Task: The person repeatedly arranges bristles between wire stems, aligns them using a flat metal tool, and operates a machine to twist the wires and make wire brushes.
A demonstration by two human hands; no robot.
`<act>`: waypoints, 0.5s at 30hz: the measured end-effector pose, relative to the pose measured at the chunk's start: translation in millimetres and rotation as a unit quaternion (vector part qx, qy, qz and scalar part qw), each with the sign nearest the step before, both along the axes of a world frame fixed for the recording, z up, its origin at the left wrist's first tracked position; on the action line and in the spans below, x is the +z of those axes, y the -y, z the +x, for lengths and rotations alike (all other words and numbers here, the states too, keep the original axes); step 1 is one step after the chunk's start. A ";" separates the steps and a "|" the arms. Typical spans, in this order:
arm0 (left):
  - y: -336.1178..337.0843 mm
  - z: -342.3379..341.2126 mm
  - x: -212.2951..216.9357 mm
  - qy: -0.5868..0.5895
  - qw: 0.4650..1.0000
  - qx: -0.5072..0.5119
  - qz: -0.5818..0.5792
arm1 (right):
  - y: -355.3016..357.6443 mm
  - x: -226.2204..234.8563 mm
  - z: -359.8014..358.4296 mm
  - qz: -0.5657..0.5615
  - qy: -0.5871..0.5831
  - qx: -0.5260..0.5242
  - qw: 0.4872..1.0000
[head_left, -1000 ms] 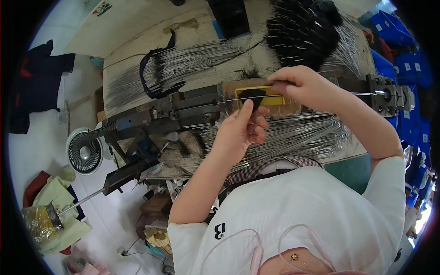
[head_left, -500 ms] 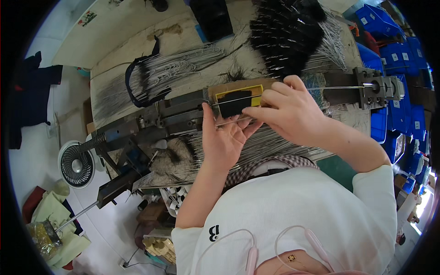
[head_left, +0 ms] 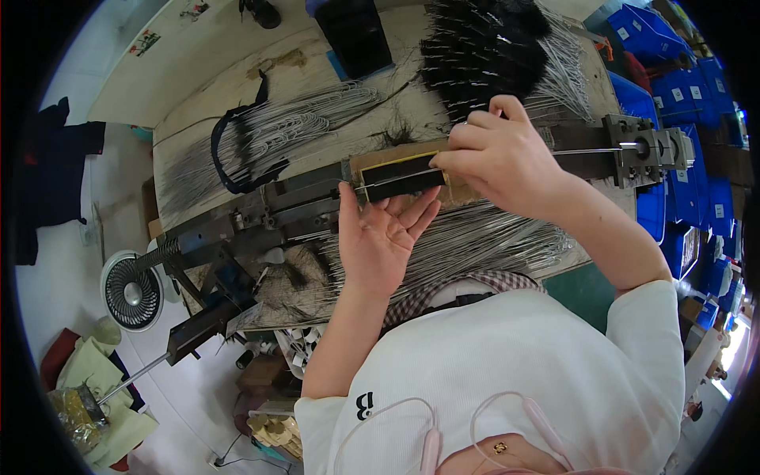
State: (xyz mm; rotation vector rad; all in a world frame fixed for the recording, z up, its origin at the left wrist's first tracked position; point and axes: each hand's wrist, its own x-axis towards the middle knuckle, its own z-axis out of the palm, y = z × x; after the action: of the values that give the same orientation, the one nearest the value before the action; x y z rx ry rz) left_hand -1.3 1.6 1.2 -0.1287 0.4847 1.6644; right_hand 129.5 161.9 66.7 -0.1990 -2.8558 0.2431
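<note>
A shallow yellow-edged tray (head_left: 389, 163) holding black bristles (head_left: 405, 187) lies on the bench fixture. Thin metal wire (head_left: 385, 184) runs lengthwise over the bristles. My right hand (head_left: 507, 162) pinches the wire by the tray's right end, thumb and forefinger together. Palm up at the tray's near side, my left hand (head_left: 375, 247) has its fingers spread, with the thumb tip beside the left end of the tray. Whether that thumb touches the wire I cannot tell. A metal rod (head_left: 590, 151) extends from behind my right hand to a chuck-like metal block (head_left: 633, 150).
Finished-looking black brushes (head_left: 483, 59) lie in a pile at the back. Looped wires (head_left: 309, 119) spread at back left, and straight wires (head_left: 483, 241) lie along the near edge. A black bin (head_left: 355, 39) stands behind. Blue crates (head_left: 649, 36) are stacked right; a fan (head_left: 132, 291) is left.
My right hand has shifted slightly left and up. The second wire seen lower, between my hands, no longer shows separately; the bristle patch looks narrower. My left hand has shifted slightly left, fingers still spread.
</note>
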 end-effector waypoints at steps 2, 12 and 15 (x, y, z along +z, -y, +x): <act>-1.0 1.2 2.2 0.000 1.000 0.002 -0.001 | -1.6 4.9 -2.0 0.032 0.001 0.001 0.999; -5.9 7.8 13.7 -0.044 0.998 0.009 -0.042 | -3.6 0.7 -4.5 -0.048 -0.057 -0.004 0.997; -6.8 8.0 12.7 -0.076 0.996 0.014 -0.055 | -9.1 1.3 -4.4 -0.014 -0.011 0.027 0.999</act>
State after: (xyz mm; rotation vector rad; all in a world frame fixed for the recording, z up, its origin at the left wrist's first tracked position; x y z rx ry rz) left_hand 6.8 8.4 13.9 -0.0911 0.6920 1.6831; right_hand 125.1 171.0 68.0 -0.1234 -2.8401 0.2958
